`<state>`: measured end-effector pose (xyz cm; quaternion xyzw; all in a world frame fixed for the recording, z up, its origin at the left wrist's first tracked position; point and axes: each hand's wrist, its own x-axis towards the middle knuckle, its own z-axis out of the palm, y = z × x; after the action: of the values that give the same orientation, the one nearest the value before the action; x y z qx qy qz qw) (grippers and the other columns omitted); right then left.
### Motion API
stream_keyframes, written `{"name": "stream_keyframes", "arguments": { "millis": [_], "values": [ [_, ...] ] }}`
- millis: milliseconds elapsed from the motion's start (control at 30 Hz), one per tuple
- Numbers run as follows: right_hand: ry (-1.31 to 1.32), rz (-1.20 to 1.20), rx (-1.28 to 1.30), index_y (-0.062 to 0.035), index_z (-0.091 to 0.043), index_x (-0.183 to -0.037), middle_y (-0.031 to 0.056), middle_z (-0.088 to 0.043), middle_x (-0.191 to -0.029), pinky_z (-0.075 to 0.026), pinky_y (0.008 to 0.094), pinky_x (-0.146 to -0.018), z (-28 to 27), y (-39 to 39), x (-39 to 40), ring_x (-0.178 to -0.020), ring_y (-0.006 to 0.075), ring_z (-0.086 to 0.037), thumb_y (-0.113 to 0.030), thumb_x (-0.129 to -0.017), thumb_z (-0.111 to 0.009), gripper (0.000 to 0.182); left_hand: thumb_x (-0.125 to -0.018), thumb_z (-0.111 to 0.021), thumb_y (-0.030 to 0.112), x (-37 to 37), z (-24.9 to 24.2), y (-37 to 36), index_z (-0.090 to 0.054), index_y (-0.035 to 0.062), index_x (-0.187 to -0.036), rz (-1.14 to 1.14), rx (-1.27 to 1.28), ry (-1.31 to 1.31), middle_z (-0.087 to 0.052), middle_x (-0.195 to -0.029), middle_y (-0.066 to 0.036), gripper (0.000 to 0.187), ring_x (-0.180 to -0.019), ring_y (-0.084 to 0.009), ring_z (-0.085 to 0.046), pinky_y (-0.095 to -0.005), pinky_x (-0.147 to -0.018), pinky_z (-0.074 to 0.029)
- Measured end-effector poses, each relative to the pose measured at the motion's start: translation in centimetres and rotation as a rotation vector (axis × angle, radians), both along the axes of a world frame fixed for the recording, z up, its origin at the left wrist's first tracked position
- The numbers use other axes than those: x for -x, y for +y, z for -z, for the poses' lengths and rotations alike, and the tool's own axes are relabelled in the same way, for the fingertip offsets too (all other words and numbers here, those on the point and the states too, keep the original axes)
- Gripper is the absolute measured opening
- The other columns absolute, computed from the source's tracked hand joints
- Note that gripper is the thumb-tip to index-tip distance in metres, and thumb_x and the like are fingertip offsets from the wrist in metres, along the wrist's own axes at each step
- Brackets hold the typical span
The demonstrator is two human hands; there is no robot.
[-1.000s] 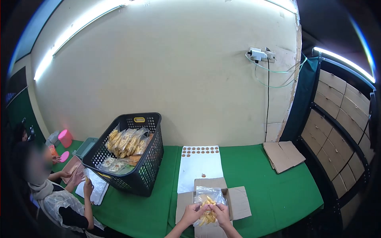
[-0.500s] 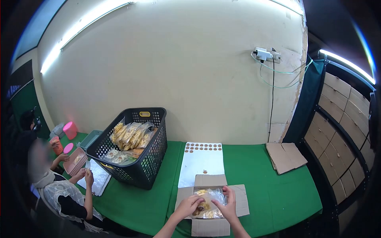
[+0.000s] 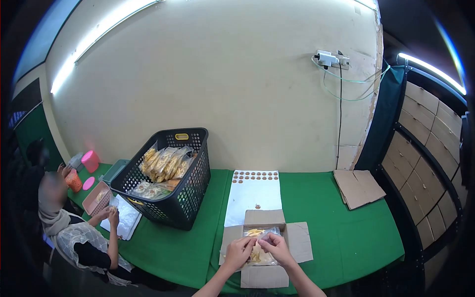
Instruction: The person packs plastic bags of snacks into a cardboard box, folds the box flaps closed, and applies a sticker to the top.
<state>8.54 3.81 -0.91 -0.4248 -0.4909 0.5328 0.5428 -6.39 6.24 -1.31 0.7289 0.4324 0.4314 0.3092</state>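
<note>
An open cardboard box (image 3: 264,278) lies in front of me with its flaps folded out. Inside are clear plastic bags (image 3: 257,231) of yellow snacks. Over the box, my left hand (image 3: 239,253) and my right hand (image 3: 278,249) meet, thumbs and fingertips pinched close together. They appear to grip the top edge of a clear snack bag (image 3: 258,256), whose lower part shows between my wrists. My fingers partly hide it. Just behind the box lies a white sheet (image 3: 250,200) with rows of small round brown stickers and a single one near the box.
A black perforated basket (image 3: 190,200) full of snack bags stands left. Flattened cardboard (image 3: 357,188) lies on the right of the green table (image 3: 341,237). At far left a person (image 3: 81,242) works beside a pink basket (image 3: 97,199). Stacked cardboard boxes (image 3: 418,158) fill the right rack.
My hands have drawn together, with the right hand moving left until the fingertips meet over the bag. The camera view has shifted slightly. The person at left still holds their hands together.
</note>
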Motion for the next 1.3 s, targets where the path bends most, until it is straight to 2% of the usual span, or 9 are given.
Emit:
{"name": "stream_keyframes", "arguments": {
  "millis": [233, 600, 700, 833, 933, 1000, 1133, 1167, 1300],
  "values": [
    [-0.082, 0.057, -0.034, -0.0043, -0.049, -0.068, -0.0038, -0.048, -0.060, -0.031, 0.0170, -0.047, 0.3, -0.4, 2.1, -0.052, 0.0012, -0.041, -0.012, -0.080, -0.061, 0.018, -0.080, -0.056, 0.019, 1.0, 0.0, 0.5, -0.057, 0.0051, -0.065, -0.182, -0.343, 0.076, -0.054, -0.056, -0.007, 0.020, -0.052, -0.0236, -0.052, -0.0330, -0.054, -0.038],
    [-0.132, -0.036, 0.016, -0.0040, -0.050, -0.069, -0.0053, -0.045, -0.059, -0.033, 0.0178, -0.047, 1.9, -1.8, 3.7, -0.053, 0.0014, -0.039, -0.016, -0.082, -0.059, 0.020, -0.081, -0.054, 0.017, 3.8, 0.3, 2.3, -0.059, 0.0031, -0.067, -0.365, -0.190, -0.012, -0.051, -0.053, -0.007, 0.020, -0.049, -0.0227, -0.049, -0.0325, -0.053, -0.038],
    [-0.032, -0.028, 0.068, -0.0049, -0.049, -0.069, -0.0051, -0.045, -0.060, -0.031, 0.0172, -0.047, 3.2, -2.0, 2.8, -0.053, 0.0015, -0.039, -0.014, -0.082, -0.058, 0.019, -0.080, -0.055, 0.014, 3.5, 1.2, 2.1, -0.061, 0.0034, -0.076, -0.231, 0.033, -0.116, -0.056, -0.066, -0.009, 0.013, -0.062, -0.0233, -0.055, -0.0322, -0.063, -0.042],
    [0.091, 0.079, 0.115, -0.0041, -0.050, -0.069, -0.0028, -0.047, -0.059, -0.034, 0.0181, -0.048, 3.6, -2.6, 1.2, -0.054, 0.0030, -0.041, -0.014, -0.083, -0.056, 0.018, -0.074, -0.064, 0.017, 2.2, 1.7, 1.3, -0.059, 0.0057, -0.097, -0.050, -0.272, 0.032, -0.053, -0.106, -0.011, 0.027, -0.094, -0.0277, -0.052, -0.0341, -0.083, -0.041],
    [0.108, 0.126, 0.066, -0.0025, -0.052, -0.072, -0.0005, -0.049, -0.064, -0.037, 0.0186, -0.053, 3.6, -2.6, 0.5, -0.058, 0.0048, -0.046, -0.015, -0.084, -0.055, 0.017, -0.071, -0.068, 0.016, 0.7, 1.7, -0.6, -0.058, 0.0061, -0.103, 0.265, -0.243, 0.087, -0.051, -0.113, -0.012, 0.035, -0.103, -0.0252, -0.051, -0.0343, -0.087, -0.041],
    [0.085, 0.169, 0.010, -0.0016, -0.054, -0.075, 0.0005, -0.051, -0.069, -0.039, 0.0191, -0.058, 3.7, -2.4, 0.7, -0.062, 0.0056, -0.049, -0.015, -0.084, -0.055, 0.017, -0.073, -0.066, 0.013, -0.4, 2.0, -1.1, -0.059, 0.0040, -0.100, 0.246, -0.127, -0.082, -0.056, -0.106, -0.012, 0.029, -0.100, -0.0254, -0.054, -0.0335, -0.086, -0.043],
    [-0.689, 0.574, -0.450, -0.0066, -0.058, -0.089, 0.0040, -0.053, -0.085, -0.038, 0.0329, -0.077, 0.9, -2.2, 0.4, -0.085, 0.0188, -0.050, -0.024, -0.077, -0.063, 0.022, -0.079, -0.056, 0.007, -1.0, 2.3, -0.2, -0.061, 0.0018, -0.093, 0.156, -0.090, -0.168, -0.062, -0.089, -0.012, 0.015, -0.085, -0.0248, -0.061, -0.0315, -0.075, -0.047],
    [-0.726, 0.667, -0.400, -0.0091, -0.058, -0.091, 0.0025, -0.052, -0.090, -0.032, 0.0384, -0.081, 0.0, -2.2, 0.5, -0.094, 0.0234, -0.045, -0.029, -0.074, -0.064, 0.027, -0.080, -0.055, 0.007, -1.0, 1.9, 0.0, -0.061, 0.0015, -0.092, 0.159, -0.052, -0.163, -0.062, -0.089, -0.012, 0.014, -0.084, -0.0248, -0.061, -0.0315, -0.073, -0.047],
    [-1.026, 0.304, -0.589, -0.0055, -0.057, -0.078, 0.0046, -0.052, -0.070, -0.035, 0.0367, -0.065, -0.7, -1.1, -1.1, -0.072, 0.0219, -0.051, -0.019, -0.075, -0.062, 0.015, -0.081, -0.055, 0.012, -1.0, 1.6, 0.3, -0.063, 0.0022, -0.083, 0.081, -0.038, -0.076, -0.062, -0.073, -0.012, 0.012, -0.065, -0.0235, -0.061, -0.0306, -0.058, -0.047]
  ]
}}
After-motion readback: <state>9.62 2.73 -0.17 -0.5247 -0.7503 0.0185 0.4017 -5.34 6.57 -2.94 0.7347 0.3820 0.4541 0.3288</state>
